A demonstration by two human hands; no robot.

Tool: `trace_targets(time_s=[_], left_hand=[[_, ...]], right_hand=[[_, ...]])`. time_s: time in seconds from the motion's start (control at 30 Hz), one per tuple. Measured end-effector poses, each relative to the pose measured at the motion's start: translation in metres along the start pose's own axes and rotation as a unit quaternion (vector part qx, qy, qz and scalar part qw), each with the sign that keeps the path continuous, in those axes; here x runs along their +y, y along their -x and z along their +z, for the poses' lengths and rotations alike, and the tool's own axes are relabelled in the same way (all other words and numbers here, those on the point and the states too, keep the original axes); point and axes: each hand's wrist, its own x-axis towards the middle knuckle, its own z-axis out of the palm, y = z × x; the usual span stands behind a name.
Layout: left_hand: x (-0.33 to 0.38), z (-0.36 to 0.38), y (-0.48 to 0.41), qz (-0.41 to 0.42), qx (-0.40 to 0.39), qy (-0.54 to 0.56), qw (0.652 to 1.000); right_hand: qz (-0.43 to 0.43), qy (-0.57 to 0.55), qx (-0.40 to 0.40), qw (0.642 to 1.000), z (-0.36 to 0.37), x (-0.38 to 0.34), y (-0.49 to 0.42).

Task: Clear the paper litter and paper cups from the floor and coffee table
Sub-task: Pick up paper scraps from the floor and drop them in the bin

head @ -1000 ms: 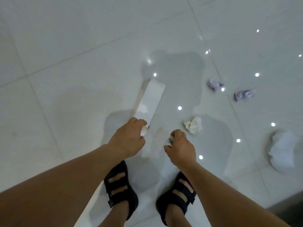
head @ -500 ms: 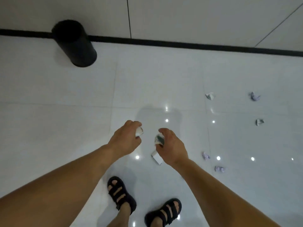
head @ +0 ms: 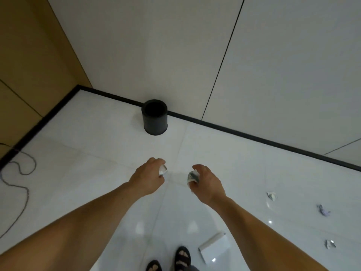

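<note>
My left hand (head: 147, 178) grips a small white crumpled paper (head: 163, 169); only its edge shows past my fingers. In my right hand (head: 206, 182) a grey-and-white paper scrap (head: 192, 177) is held in curled fingers. Both hands are stretched out over the white tiled floor, well short of a black cylindrical bin (head: 155, 119) that stands open-topped against the far wall. On the floor to my right lie a flat white sheet (head: 214, 247) and small crumpled scraps, one (head: 272, 196) further off, one (head: 323, 210) purple-tinted and one (head: 329, 244) nearer me.
A black skirting line (head: 254, 136) runs along white wall panels ahead, meeting a tan wall on the left. A thin dark cable (head: 21, 173) snakes over the floor at the left. My sandalled feet (head: 181, 257) are at the bottom edge.
The view has lifted from the floor at my feet towards the wall, and the bin has come to the centre ahead. Both hands still hold their papers; the white sheet now lies behind, to my right.
</note>
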Motion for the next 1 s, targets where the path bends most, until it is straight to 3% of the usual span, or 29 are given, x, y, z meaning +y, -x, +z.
trace_targets(time_s=[0.6, 1.0], left_hand=[[-0.004, -0.146, -0.25, -0.062, 0.045, 0.012, 0.997], [-0.102, -0.216, -0.475, -0.047, -0.009, 0.055, 0.997]], right_hand=[[-0.066, -0.003, -0.014, 0.998, -0.097, -0.118, -0.302], [-0.007, 0.001, -0.039, 0.999, -0.06, -0.204, -0.524]])
